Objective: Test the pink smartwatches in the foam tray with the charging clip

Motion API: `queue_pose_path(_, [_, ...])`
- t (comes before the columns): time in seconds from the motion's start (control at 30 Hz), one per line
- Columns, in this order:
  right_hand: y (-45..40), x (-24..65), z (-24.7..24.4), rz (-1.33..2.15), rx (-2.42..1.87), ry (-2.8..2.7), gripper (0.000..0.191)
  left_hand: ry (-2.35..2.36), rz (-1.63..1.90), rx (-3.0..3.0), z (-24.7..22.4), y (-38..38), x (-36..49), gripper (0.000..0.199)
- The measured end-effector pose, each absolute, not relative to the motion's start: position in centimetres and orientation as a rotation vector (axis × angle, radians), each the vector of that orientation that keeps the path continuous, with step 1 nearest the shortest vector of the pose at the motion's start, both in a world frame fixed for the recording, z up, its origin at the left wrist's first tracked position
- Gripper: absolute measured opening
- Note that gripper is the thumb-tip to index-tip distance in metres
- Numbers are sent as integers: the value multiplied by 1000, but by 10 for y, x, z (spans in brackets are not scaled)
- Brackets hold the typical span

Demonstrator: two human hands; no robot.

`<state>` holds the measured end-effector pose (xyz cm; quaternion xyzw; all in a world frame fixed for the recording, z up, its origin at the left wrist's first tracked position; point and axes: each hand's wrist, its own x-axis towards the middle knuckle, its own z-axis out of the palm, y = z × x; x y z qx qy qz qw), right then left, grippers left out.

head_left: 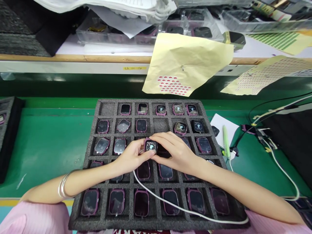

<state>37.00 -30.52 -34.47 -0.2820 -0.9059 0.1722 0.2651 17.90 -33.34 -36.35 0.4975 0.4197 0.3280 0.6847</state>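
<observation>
While the tray is lying beneath, we are noting a cable crossing its near side; a snag there could be upsetting our grip. Our left hand is gripping the watch above the tray's middle, our right hand bracing its edge. We are judging that slipping fingers could be dropping it.

Papered shelf over a green tabletop
A yellow sheet with rows of small red arrows hangs over the shelf's front edge, near a small yellow label; a paler marked sheet hangs farther right. White papers lie above. Below, a slim light-green tool lies partly across white paper.
</observation>
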Motion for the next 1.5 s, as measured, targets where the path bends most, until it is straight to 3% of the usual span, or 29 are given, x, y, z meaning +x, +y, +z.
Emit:
queue_pose_path(0.87, [-301,371,-332,408,-714,-2488,30,879,670,1265,-366,-332,177,30])
queue_pose_path(1.03, [-278,380,-331,572,-776,-2282,34,873,583,1134,-352,-336,169,46])
queue_pose_path(1.23, [-248,387,-339,310,-1012,-2570,35,896,478,1013,-340,-345,138,37])
queue_pose_path(1.5, [-235,320,-338,134,-1093,-2808,36,873,548,974,-351,-340,124,34])
